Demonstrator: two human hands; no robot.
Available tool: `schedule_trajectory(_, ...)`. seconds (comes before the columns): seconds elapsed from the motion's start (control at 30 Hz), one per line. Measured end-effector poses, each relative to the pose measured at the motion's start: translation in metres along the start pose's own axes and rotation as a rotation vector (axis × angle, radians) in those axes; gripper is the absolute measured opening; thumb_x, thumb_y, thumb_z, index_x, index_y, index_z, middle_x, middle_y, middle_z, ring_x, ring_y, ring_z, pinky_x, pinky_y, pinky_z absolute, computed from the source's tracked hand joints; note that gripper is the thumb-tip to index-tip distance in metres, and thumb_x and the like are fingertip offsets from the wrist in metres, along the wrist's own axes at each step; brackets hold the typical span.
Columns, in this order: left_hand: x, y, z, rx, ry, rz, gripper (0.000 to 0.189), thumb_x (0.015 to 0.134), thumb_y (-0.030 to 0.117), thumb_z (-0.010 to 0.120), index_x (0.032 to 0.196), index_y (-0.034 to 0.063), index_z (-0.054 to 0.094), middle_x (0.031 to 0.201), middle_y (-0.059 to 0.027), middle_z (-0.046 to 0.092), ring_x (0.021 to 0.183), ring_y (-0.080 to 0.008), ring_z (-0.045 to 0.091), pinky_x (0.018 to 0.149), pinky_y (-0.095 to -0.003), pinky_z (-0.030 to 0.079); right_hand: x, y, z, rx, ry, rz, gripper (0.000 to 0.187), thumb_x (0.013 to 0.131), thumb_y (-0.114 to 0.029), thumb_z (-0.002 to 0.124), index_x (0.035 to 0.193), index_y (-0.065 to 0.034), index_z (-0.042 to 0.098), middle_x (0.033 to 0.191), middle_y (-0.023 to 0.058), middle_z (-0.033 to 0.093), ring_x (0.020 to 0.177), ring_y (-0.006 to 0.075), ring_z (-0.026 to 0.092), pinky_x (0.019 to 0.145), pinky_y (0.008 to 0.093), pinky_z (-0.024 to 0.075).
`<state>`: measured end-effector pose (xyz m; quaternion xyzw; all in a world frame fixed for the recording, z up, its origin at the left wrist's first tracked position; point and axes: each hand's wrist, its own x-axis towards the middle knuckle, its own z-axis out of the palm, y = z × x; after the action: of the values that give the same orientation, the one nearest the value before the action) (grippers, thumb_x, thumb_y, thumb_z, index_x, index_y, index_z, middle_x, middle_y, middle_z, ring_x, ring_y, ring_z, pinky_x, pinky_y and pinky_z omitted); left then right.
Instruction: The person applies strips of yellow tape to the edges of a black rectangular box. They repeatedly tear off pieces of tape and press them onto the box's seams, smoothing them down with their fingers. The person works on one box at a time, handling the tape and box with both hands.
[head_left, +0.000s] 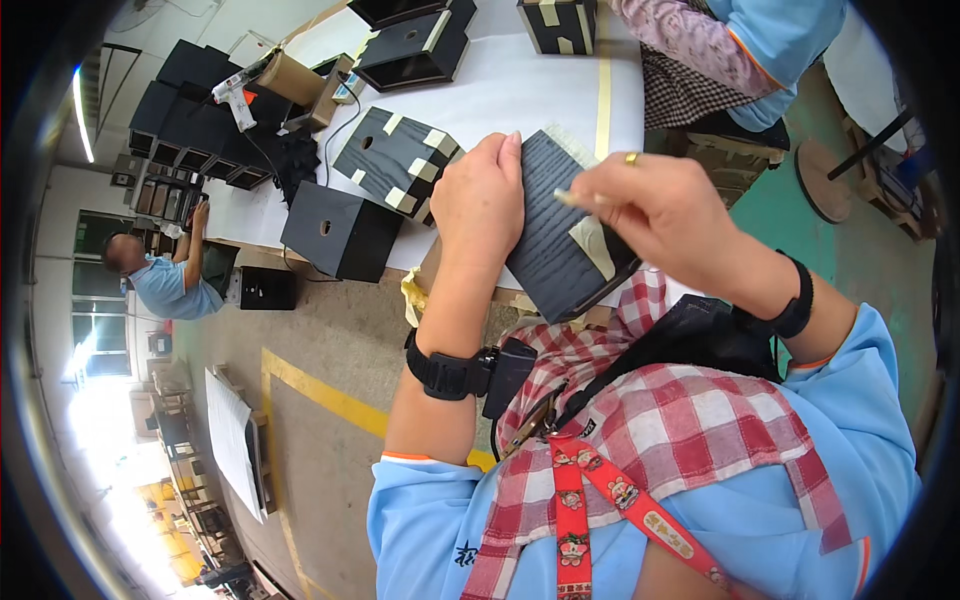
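Note:
A black wood-grain box (559, 217) is tilted over the table's near edge, in front of my apron. My left hand (480, 199) grips its left side, thumb up near the top corner. Close over the box's face is my right hand (656, 206), its thumb and forefinger pinched on a small pale strip, perhaps masking tape; blur hides its exact shape. A piece of cream masking tape (592, 247) lies on the box's lower right part, and a pale fuzzy strip (570, 144) runs along its upper edge. The underside of the box is hidden.
Left of my left hand stand a taped black box (397, 157) and a plain one (341, 231), each with a hole. Further off are a glue gun (236, 97), stacked black boxes (187, 127) and a taped box (559, 24). A co-worker's sleeve (697, 37) is at upper right; another person (169, 277) works far left.

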<state>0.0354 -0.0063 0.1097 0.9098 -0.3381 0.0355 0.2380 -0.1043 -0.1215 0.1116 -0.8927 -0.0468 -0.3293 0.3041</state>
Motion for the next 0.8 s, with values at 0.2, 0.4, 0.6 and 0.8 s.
schedule_trajectory(0.2,0.001,-0.002,0.002,0.005,0.043,0.03,0.036,0.094,0.035,0.041,0.085,0.0075,0.064,0.077,-0.0185,0.064,0.075,-0.0389,0.061,0.068,-0.0473,0.047,-0.005,-0.013,0.007,-0.273,0.018,-0.081,0.007,0.081,-0.013,0.058,0.077,-0.0085,0.055,0.065,0.0073,0.057,0.058,0.0267,0.059,0.051,0.0365,0.0464)
schedule_trajectory(0.4,-0.001,-0.006,0.0,-0.003,0.041,0.013,0.037,0.093,0.036,0.042,0.085,0.0078,0.064,0.079,-0.0183,0.064,0.077,-0.0387,0.061,0.068,-0.0474,0.047,0.006,-0.009,0.0,0.048,0.004,0.059,0.003,0.077,-0.009,0.058,0.076,-0.0069,0.057,0.073,0.0068,0.058,0.065,0.0223,0.059,0.058,0.0349,0.0483)
schedule_trajectory(0.6,0.001,-0.004,0.002,0.004,0.036,0.031,0.037,0.093,0.036,0.042,0.084,0.0079,0.064,0.079,-0.0185,0.064,0.077,-0.0394,0.061,0.069,-0.0477,0.047,-0.007,-0.005,0.01,-0.245,-0.028,-0.215,0.007,0.068,-0.007,0.061,0.074,-0.0055,0.057,0.077,0.0085,0.054,0.071,0.0251,0.057,0.06,0.0344,0.0488)
schedule_trajectory(0.8,0.001,-0.003,0.001,0.002,-0.021,0.001,0.039,0.093,0.038,0.042,0.083,0.008,0.064,0.078,-0.0173,0.064,0.077,-0.0383,0.061,0.07,-0.0468,0.047,-0.019,-0.023,-0.029,0.425,-0.649,-0.215,0.008,0.078,-0.01,0.064,0.078,-0.0019,0.061,0.077,0.0117,0.06,0.071,0.0269,0.06,0.061,0.0339,0.0488)
